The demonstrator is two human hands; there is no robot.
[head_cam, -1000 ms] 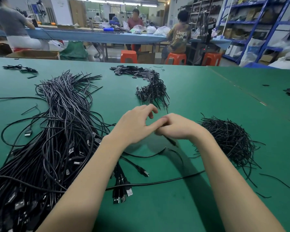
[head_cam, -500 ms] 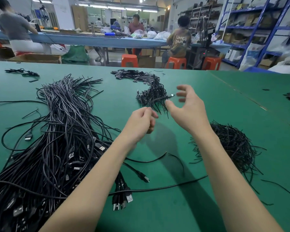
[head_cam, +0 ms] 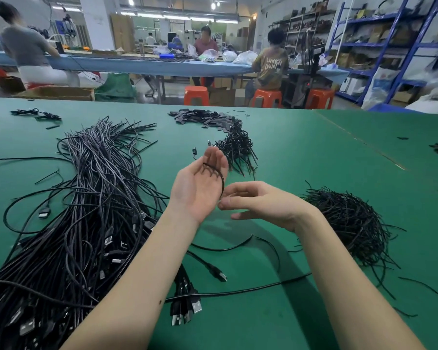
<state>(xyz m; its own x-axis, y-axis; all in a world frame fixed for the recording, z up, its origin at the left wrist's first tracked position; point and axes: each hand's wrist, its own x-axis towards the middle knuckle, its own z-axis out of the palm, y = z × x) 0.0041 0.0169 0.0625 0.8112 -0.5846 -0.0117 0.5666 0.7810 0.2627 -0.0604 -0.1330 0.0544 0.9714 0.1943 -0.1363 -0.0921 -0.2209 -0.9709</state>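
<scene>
1. Green matting covers the bench (head_cam: 301, 152), and other workers sit at a long blue table behind it; a big heap of long cables (head_cam: 94, 198) sprawls on the left, a mound of thin ties (head_cam: 347, 218) sits on the right, and a small bound bundle (head_cam: 235, 147) lies beyond the hands.
2. Above the middle of the bench the left hand (head_cam: 200, 190) is raised palm up, fingers straight, its grip released; it serves only as a rest.
3. A thin black strand (head_cam: 219, 174) lies draped over that hand; it starts at the fingers, curves along the palm's right edge and drops off near the heel, so its long axis runs roughly from far to near.
4. The right hand (head_cam: 266, 203) hovers just beside and slightly below the left palm, fingers loosely extended; its thumb and forefinger fingertips (head_cam: 221, 205) flank the strand's lower end, but whether that grip actually nips the strand I cannot tell.
5. The coming move probably turns on that lower end; it lies at the leftward tip of the right hand's grip, so the right hand is the nearer one, and a pull would likely follow the strand's own line off the open palm.
</scene>
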